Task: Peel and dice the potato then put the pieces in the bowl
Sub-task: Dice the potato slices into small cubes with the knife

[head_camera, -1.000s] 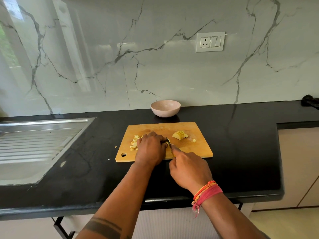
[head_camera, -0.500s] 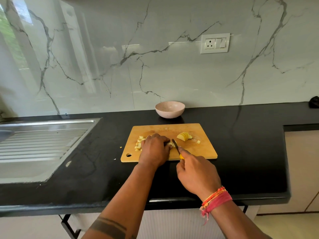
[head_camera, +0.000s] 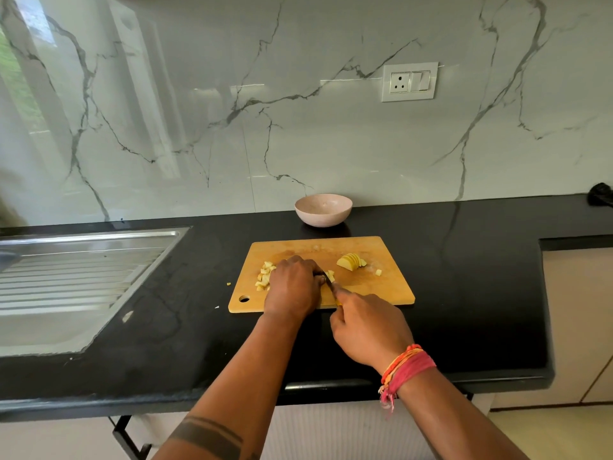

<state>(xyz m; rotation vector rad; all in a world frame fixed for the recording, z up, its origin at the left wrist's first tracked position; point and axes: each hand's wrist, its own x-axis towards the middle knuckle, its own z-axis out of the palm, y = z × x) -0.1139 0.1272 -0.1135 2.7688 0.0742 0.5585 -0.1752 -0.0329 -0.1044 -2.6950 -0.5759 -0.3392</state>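
Right hand (head_camera: 370,328) grips the knife (head_camera: 329,283), blade pointing away-left along its length. Left hand (head_camera: 293,287), fingers curled, pins potato pieces (head_camera: 330,275) on the cutting board (head_camera: 391,287). Sliced potato half (head_camera: 350,261) lies right; bowl (head_camera: 323,210) beyond.

Potato part-diced on the cutting board, bowl waiting behind it.

The pale yellow diced pieces (head_camera: 263,277) lie in a loose heap on the left part of the wooden cutting board (head_camera: 391,287), partly hidden by the left hand (head_camera: 293,287), which presses down on a small potato piece (head_camera: 330,275) at the knife (head_camera: 328,283) held by the right hand (head_camera: 368,327). A sliced potato chunk (head_camera: 350,261), its slices fanned and leaning together, sits toward the board's right, with 1 small cube (head_camera: 378,272) just beside it. 1 tiny bit (head_camera: 228,284) lies off the board on the black surface (head_camera: 464,293). The pinkish bowl (head_camera: 323,210) stands upright behind the board, apart from it.
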